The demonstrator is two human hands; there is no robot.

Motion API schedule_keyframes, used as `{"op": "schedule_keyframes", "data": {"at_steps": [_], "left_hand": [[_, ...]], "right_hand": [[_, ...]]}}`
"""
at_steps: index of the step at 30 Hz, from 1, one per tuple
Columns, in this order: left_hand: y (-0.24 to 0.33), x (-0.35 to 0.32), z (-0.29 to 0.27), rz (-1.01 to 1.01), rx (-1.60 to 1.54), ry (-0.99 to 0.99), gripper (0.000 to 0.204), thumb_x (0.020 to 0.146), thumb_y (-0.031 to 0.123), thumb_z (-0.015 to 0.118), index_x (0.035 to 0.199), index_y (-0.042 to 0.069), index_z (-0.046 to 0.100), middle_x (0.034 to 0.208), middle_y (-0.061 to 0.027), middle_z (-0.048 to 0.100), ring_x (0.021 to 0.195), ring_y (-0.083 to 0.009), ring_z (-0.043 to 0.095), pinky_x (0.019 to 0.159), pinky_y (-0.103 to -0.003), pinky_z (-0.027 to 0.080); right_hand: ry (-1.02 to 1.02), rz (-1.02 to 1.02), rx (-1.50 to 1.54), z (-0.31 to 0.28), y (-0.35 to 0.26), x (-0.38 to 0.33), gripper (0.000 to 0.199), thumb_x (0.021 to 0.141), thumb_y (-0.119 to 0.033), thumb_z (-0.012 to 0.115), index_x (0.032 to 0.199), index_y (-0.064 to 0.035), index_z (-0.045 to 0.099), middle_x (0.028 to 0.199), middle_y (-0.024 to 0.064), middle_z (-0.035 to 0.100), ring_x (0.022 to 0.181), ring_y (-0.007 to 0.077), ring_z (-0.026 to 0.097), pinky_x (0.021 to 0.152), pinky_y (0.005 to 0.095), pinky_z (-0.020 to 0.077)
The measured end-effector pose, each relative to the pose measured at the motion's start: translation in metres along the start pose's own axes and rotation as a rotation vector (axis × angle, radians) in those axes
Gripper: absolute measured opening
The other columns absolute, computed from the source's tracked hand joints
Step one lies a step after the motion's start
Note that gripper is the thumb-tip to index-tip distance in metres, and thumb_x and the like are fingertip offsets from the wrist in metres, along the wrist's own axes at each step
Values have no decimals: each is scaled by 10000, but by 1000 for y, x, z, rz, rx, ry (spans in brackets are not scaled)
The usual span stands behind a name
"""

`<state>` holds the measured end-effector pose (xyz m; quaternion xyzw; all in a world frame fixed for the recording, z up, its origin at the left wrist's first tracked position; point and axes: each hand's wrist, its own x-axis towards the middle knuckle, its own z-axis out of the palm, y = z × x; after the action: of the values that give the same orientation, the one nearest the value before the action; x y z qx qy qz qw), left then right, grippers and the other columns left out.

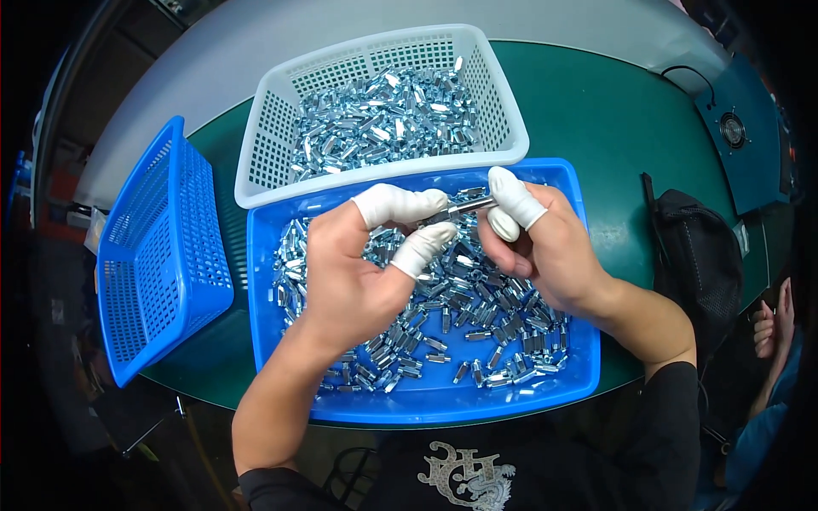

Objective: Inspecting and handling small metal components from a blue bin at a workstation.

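head view: at the centre of the frame, a left hand (354, 268) and a right hand (545, 247), fingertips capped in white rubber cots, pinch between them a small shiny metal standoff (466, 206) above a smooth blue plastic tray (579, 375) heaped with like hex-bodied parts. behind it, upper centre, a white mesh basket (264, 145) holds more. an empty blue mesh basket (162, 255) tilts at left on the green counter (613, 128).

Blue tray (579, 281) — silver spacers (477, 324) — white basket (273, 119)
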<state>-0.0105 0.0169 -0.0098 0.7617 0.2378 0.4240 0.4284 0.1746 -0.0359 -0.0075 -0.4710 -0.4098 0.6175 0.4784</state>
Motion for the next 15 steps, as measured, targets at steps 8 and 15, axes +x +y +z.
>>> {"op": "schedule_keyframes", "data": {"at_steps": [8,15], "left_hand": [[13,2,0,-319,-466,20,194,802,-23,641,989,-35,589,888,-102,635,816,-159,639,733,-266,520],[15,-1,7,-121,-23,35,182,770,-33,675,940,-34,610,873,-91,642,851,-150,629,750,-257,501]], "right_hand": [[-20,-86,-53,1,-3,-5,449,976,-389,337,682,-84,487,476,-5,419,395,45,295,386,206,239],[-111,-71,-183,4,-4,-5,482,968,-417,336,658,-80,487,460,6,422,385,50,300,379,209,245]]}}
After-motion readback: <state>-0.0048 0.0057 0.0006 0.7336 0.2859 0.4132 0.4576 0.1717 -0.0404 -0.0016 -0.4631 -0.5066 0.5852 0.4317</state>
